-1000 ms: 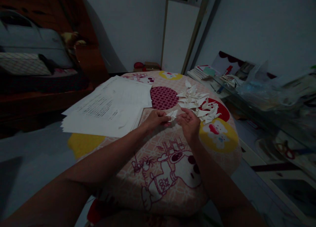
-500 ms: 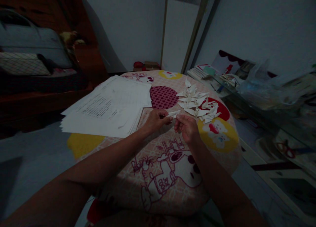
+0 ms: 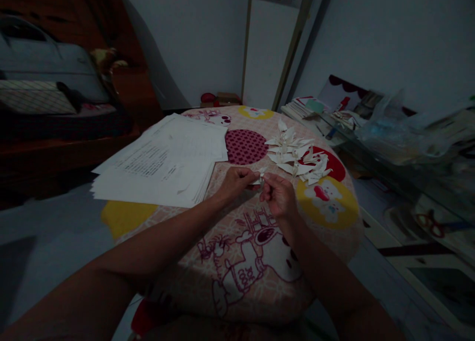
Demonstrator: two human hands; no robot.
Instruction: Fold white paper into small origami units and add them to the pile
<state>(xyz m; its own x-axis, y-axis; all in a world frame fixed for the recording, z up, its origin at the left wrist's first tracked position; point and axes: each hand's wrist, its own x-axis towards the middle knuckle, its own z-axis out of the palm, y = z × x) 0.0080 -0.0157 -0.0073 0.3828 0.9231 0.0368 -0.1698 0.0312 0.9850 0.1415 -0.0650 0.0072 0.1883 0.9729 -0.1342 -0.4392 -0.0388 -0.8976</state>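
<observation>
Between my two hands, over the middle of the table, is a small piece of folded white paper. My left hand pinches its left side between thumb and fingers. My right hand pinches the right side, fingers curled, close against the left fingertips. The fingers hide much of the fold. Just beyond my right hand lies a cluster of several folded white paper cranes. To the left of my hands rests a stack of printed white sheets, its edges uneven.
A patterned cloth with cartoon figures covers the rounded table. At right, a glass-topped cabinet holds plastic bags, papers and, lower down, red-handled scissors. A wooden bench with a grey bag stands at left.
The folded paper has turned and less of it shows between my fingers. My right hand has shifted slightly left, bringing the fingertips of both hands closer together.
</observation>
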